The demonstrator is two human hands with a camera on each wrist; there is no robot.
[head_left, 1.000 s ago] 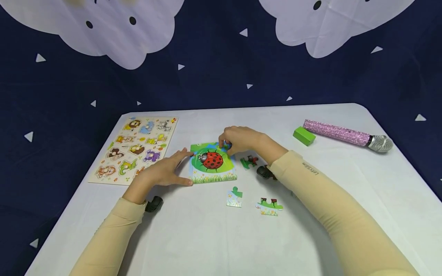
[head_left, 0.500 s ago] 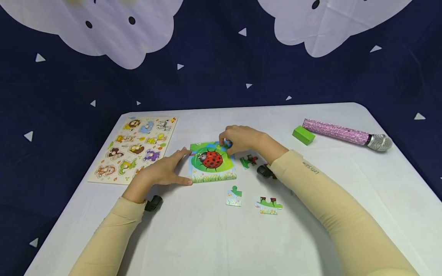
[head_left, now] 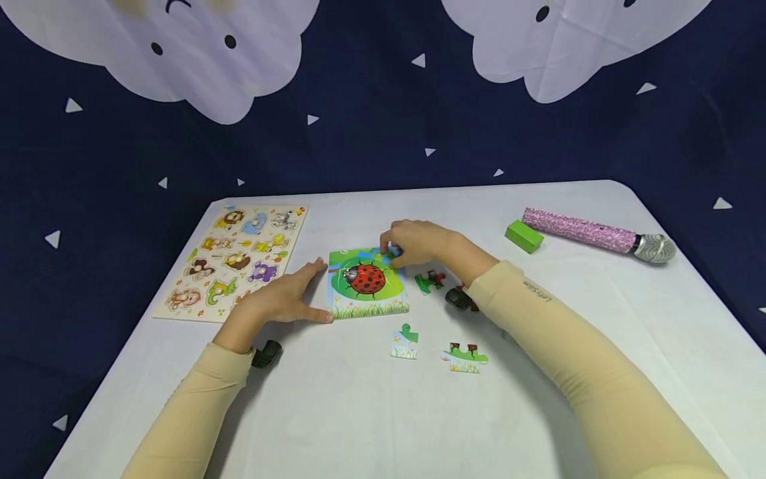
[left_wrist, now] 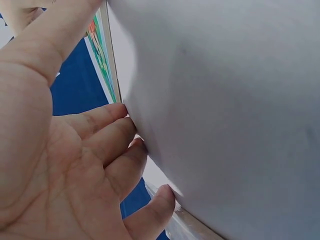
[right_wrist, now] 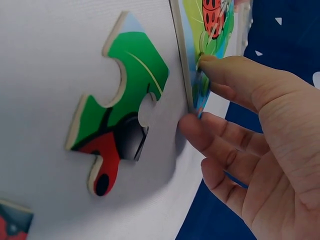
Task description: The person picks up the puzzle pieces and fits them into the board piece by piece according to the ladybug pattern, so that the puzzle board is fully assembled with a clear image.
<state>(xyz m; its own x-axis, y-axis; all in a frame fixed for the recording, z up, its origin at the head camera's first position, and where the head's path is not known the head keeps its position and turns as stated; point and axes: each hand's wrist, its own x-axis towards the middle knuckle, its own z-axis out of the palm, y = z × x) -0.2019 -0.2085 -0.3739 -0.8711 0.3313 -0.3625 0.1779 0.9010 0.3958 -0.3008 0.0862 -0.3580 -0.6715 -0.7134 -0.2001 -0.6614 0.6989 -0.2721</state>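
A square ladybug puzzle board (head_left: 366,282) lies in the middle of the white table. My left hand (head_left: 281,297) rests at its left edge, thumb and fingers spread; in the left wrist view the fingertips touch the tabletop beside the board (left_wrist: 104,62). At the far right corner, my right hand (head_left: 419,241) curls its thumb and fingers on a dark bluish puzzle piece (head_left: 395,251), mostly hidden beneath them. A loose green and red puzzle piece (right_wrist: 132,85) lies flat beside the board, close to the right hand (right_wrist: 265,135).
Two more loose pieces, a corner piece (head_left: 405,342) and a bottom-edge piece (head_left: 465,359), lie nearer the front. An animal peg puzzle (head_left: 233,263) is at the left. At the right are a green block (head_left: 524,237) and a pink glitter microphone (head_left: 589,231).
The head view shifts slightly. My left fingertips draw back a little from the board's left edge; the right hand stays at the far corner with almost no motion.
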